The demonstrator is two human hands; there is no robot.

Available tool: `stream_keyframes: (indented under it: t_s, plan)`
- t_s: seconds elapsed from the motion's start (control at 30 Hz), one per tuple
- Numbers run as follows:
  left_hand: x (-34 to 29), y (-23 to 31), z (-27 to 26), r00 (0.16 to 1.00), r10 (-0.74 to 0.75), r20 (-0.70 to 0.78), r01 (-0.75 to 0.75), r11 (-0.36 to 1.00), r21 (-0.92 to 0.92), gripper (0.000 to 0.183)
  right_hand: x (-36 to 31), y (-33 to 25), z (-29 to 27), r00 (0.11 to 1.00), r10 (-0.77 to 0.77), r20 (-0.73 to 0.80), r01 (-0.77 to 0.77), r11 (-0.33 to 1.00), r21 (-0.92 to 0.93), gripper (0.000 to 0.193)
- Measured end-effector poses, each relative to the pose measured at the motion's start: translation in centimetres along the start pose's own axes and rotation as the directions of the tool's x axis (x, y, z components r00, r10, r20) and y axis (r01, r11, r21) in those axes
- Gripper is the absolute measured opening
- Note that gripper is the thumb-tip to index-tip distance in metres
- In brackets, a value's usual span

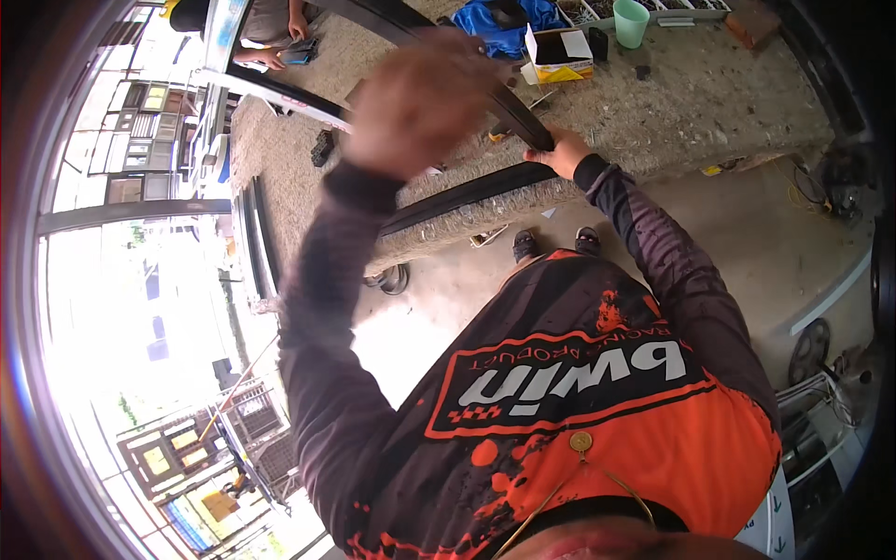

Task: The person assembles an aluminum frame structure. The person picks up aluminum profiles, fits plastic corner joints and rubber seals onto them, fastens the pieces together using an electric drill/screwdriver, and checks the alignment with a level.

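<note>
The bar (525,119) reaches away and leftward from our right hand (566,153), which is clamped on its near end. Our left hand (415,110), blurred, is over the bar; we cannot tell whether it grips. Nearer us, a strip (471,194) edges the bench (719,107); beyond the right hand stand a box (566,72) and a cup (631,25).

A bench (737,98) with a rough, mottled brown top carries a pale green cup (631,24), an open white-and-yellow box (564,71), a blue bundle (476,21) and a reddish block (752,28) on its far side; a black bar (467,197) lies along the near edge.
</note>
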State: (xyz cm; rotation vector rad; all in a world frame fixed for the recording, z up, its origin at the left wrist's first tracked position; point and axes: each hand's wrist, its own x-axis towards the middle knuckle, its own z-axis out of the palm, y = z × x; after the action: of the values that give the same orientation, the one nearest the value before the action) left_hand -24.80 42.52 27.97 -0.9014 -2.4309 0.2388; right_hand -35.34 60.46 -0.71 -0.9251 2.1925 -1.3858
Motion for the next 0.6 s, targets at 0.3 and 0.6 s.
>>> stream_keyframes:
  t_s: [0.3,0.6]
  plan:
    - [-23.2,-8.5,15.5,0.085,-0.981,-0.173,0.475,0.192,-0.858,0.067,-0.7,-3.1,0.6,0.994,-0.110,0.002,0.111,0.993,-0.037,0.052]
    - [-25.2,-7.0,11.1,-0.077,-0.969,-0.234,0.606,0.141,-0.783,0.048,-1.0,-5.7,0.7,0.997,-0.012,0.078,0.013,1.000,-0.008,0.054]
